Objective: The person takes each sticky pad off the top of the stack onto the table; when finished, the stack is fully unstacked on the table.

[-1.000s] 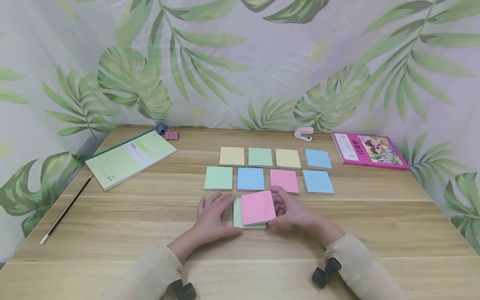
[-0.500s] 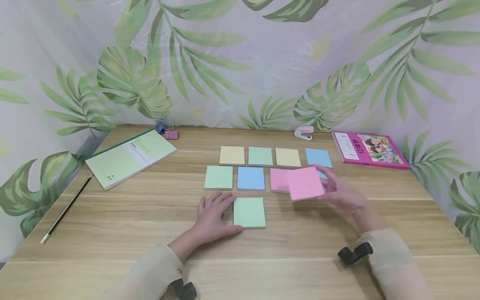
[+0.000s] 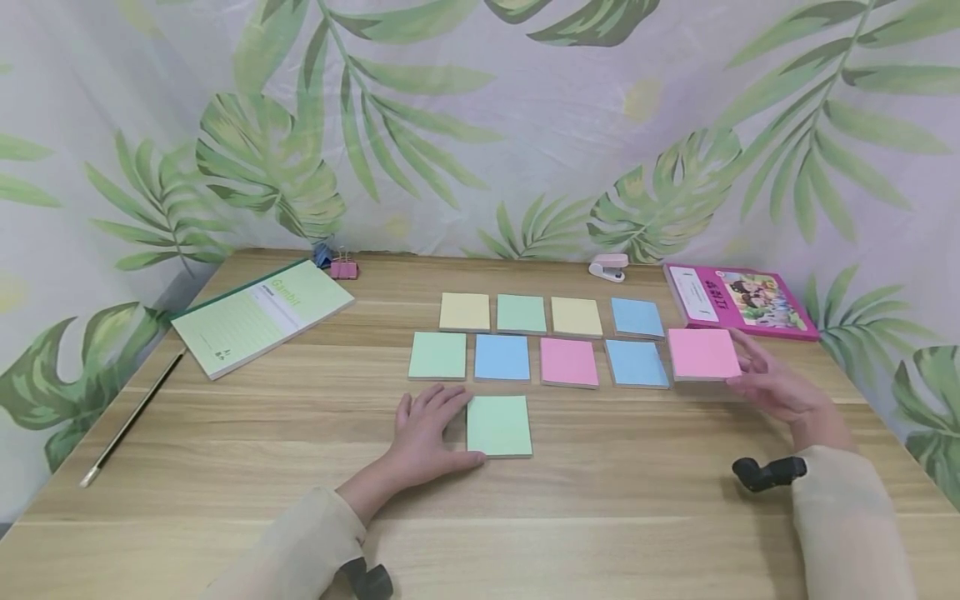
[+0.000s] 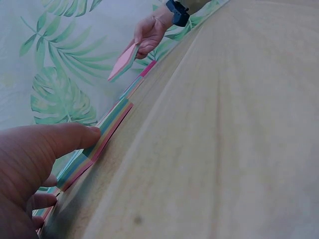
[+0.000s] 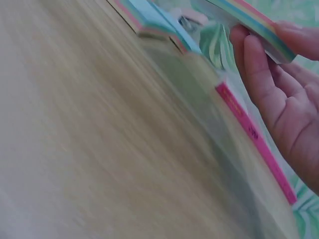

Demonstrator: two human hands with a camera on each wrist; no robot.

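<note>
On the right of the head view, my right hand [image 3: 780, 387] pinches a pink-topped sticky note pad [image 3: 703, 354] by its right edge. The pad is raised off the table, as the right wrist view shows, and its striped edge [image 5: 254, 22] has layers of several colours. My left hand [image 3: 427, 442] rests on the table with fingers spread, its thumb and forefinger at the left corners of a green-topped sticky note pad [image 3: 498, 426]. Two rows of pads lie behind: yellow [image 3: 464, 312], green, yellow and blue [image 3: 637, 317] at the back; green, blue, pink [image 3: 568, 362] and blue [image 3: 637, 363] in front.
A pink book [image 3: 765, 302] lies at the back right, just beyond the lifted pad. A small pink stapler [image 3: 609, 267] stands at the back edge. To the left are a green notebook [image 3: 262, 317], binder clips [image 3: 344, 267] and a pencil [image 3: 133, 417]. A leaf-patterned curtain [image 3: 450, 125] hangs behind.
My right hand has lifted the pink-topped pad off the green-topped one and carried it right, past the front row's blue pad. My left hand has stayed where it was.
</note>
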